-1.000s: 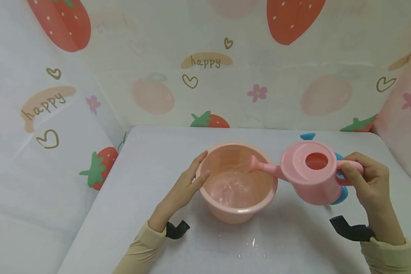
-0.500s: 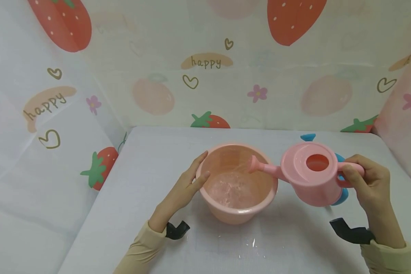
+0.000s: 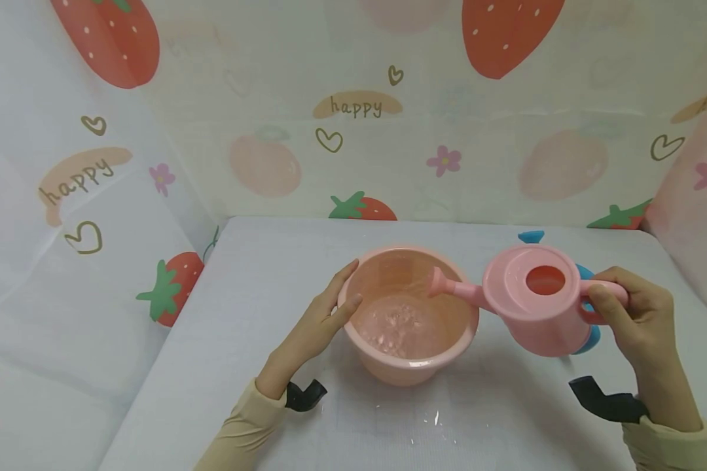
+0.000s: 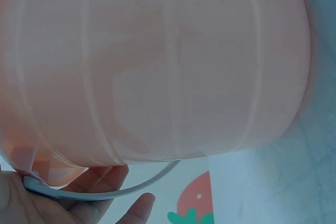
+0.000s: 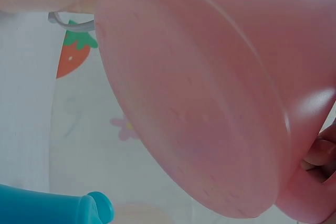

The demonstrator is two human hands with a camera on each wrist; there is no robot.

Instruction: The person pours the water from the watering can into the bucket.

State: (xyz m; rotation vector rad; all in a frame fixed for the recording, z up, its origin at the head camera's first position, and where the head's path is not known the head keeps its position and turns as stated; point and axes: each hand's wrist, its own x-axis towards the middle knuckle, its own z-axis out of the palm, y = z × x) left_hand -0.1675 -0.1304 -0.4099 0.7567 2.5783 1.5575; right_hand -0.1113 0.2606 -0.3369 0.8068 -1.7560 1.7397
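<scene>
A peach-pink plastic bucket (image 3: 412, 362) stands upright on the table, its ribbed wall (image 4: 157, 66) filling the left wrist view. My left hand (image 3: 318, 322) holds its left rim, thumb lapping over the edge and fingers along the outside, near the grey handle (image 4: 94, 195). In my right hand (image 3: 645, 317) is the handle of a pink watering can (image 3: 536, 324), fingers wrapped round it. The can is raised and tipped left, its spout (image 3: 462, 290) over the bucket's right rim. Water streams from it into bubbling water (image 3: 397, 324) inside the bucket.
Behind the can is a blue object (image 3: 531, 237), mostly hidden; a blue tube-like part with a flared end (image 5: 47, 206) shows in the right wrist view. Small wet drops (image 3: 436, 417) lie on the white table (image 3: 283, 255). Printed curtains (image 3: 495, 131) stand behind and at both sides.
The bubbling patch in the bucket has changed shape as water keeps streaming in. The can and right hand have shifted very slightly down in view; the left hand holds its place.
</scene>
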